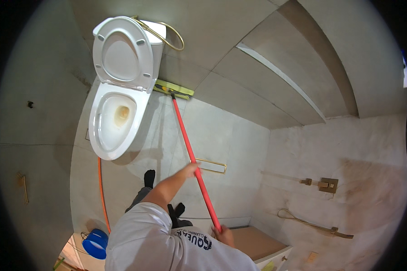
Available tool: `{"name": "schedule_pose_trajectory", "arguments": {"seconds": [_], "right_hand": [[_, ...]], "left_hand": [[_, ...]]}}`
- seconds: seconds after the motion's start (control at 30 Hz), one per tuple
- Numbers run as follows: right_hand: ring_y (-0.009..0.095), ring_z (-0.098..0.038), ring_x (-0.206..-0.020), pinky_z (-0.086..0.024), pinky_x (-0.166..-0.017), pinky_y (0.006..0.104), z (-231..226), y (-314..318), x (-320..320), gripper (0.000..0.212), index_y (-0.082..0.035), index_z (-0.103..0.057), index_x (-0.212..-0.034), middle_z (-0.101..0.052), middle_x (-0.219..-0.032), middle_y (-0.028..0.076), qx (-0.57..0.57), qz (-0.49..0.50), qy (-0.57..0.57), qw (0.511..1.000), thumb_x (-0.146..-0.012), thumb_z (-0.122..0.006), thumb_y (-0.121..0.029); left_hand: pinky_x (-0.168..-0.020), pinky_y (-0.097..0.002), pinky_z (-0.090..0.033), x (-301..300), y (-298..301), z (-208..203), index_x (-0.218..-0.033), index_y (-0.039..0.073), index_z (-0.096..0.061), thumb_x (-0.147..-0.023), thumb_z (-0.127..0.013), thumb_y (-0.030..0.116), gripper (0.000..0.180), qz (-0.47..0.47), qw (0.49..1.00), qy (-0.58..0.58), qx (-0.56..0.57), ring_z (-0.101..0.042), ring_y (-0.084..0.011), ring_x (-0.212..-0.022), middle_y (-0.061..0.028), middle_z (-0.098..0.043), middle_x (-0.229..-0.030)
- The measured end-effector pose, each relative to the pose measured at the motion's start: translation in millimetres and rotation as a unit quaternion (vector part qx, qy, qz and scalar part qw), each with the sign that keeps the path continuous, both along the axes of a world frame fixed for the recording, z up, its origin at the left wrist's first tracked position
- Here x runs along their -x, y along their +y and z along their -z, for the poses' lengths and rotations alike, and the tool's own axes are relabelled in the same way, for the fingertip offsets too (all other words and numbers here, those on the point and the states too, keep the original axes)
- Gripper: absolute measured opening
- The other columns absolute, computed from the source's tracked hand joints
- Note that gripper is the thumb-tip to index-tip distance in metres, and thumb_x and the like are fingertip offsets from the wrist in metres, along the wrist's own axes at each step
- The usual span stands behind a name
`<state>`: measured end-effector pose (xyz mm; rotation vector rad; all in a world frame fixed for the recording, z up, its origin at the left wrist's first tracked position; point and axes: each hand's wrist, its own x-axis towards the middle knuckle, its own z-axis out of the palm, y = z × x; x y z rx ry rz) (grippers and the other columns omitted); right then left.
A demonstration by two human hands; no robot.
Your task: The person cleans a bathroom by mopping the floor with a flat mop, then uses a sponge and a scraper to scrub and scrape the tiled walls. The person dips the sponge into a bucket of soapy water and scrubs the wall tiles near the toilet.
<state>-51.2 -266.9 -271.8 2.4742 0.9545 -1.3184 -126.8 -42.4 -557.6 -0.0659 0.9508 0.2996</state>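
Note:
Both of my hands are closed around the red pole of a flat mop (184, 127). My left hand (192, 170) grips it about midway down its length. Close to my body, my right hand (224, 235) wraps round the pole's near end. At the far end the yellow-green mop head (174, 89) lies on the tiled floor along the foot of the wall, just right of the toilet (142, 97). The toilet's lid and seat are raised, and brownish water or staining shows in the bowl.
A gold-framed floor drain (212, 166) lies right of the pole. An orange hose (102, 194) runs along the floor at left toward a blue bucket (95, 244). A brown-topped cabinet (253, 244) stands by my right hand. Gold shower fittings (328, 185) are on the right wall.

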Motion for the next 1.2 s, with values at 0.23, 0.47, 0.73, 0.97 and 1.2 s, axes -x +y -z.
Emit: {"name": "schedule_pose_trajectory", "arguments": {"seconds": [0.23, 0.47, 0.73, 0.97, 1.2], "right_hand": [[0.03, -0.057, -0.073, -0.043, -0.065, 0.0394, 0.1, -117.0, -51.4, 0.045, -0.003, -0.055, -0.094, -0.058, -0.078, 0.017, -0.016, 0.045, 0.073, 0.996, -0.078, -0.051, -0.044], [0.029, -0.056, -0.076, -0.043, -0.065, 0.0391, 9.4, -161.2, -106.1, 0.045, -0.003, -0.054, -0.095, -0.058, -0.08, 0.017, -0.095, 0.003, 0.144, 0.985, -0.079, -0.05, -0.044], [0.028, -0.056, -0.079, -0.043, -0.067, 0.0387, 21.2, -166.7, -131.3, 0.045, -0.004, -0.054, -0.097, -0.057, -0.083, 0.015, -0.116, -0.113, 0.239, 0.958, -0.079, -0.049, -0.044], [0.026, -0.055, -0.082, -0.043, -0.067, 0.0384, 21.5, -139.2, -94.8, 0.045, -0.004, -0.053, -0.099, -0.057, -0.086, 0.015, -0.112, -0.24, 0.304, 0.915, -0.08, -0.048, -0.044], [0.025, -0.054, -0.084, -0.043, -0.068, 0.0381, 24.7, -95.7, 19.2, 0.045, -0.005, -0.052, -0.1, -0.057, -0.088, 0.014, -0.067, -0.425, 0.361, 0.827, -0.08, -0.047, -0.044]], "left_hand": [[-0.072, -0.0341, -0.046, -32.7, -189.6, -65.8, -0.086, 0.004, -0.054, -0.079, -0.05, 0.048, 0.045, 0.326, 0.905, -0.264, -0.07, -0.058, -0.0244, -0.078, -0.0131, -0.059, -0.085], [-0.056, -0.0269, -0.048, -76.6, -280.8, -159.2, -0.099, 0.002, -0.046, -0.082, -0.05, 0.037, 0.039, 0.402, 0.863, -0.215, -0.217, -0.059, -0.0152, -0.072, -0.0166, -0.059, -0.082], [-0.063, -0.0263, -0.042, -81.9, -255.7, -272.5, -0.076, 0.006, -0.056, -0.079, -0.054, 0.041, 0.035, 0.379, 0.679, -0.063, -0.625, -0.054, -0.0125, -0.069, -0.005, -0.058, -0.076], [-0.073, -0.0283, -0.044, -36.9, -223.4, -387.0, -0.099, 0.004, -0.041, -0.084, -0.049, 0.027, 0.029, -0.009, 0.816, -0.079, -0.572, -0.053, -0.0118, -0.077, -0.0063, -0.054, -0.082], [-0.066, -0.0266, -0.042, 74.6, -259.1, -368.9, -0.093, 0.005, -0.033, -0.087, -0.041, 0.018, 0.016, -0.09, 0.69, 0.112, -0.71, -0.049, -0.0118, -0.069, -0.0037, -0.048, -0.074]]}}
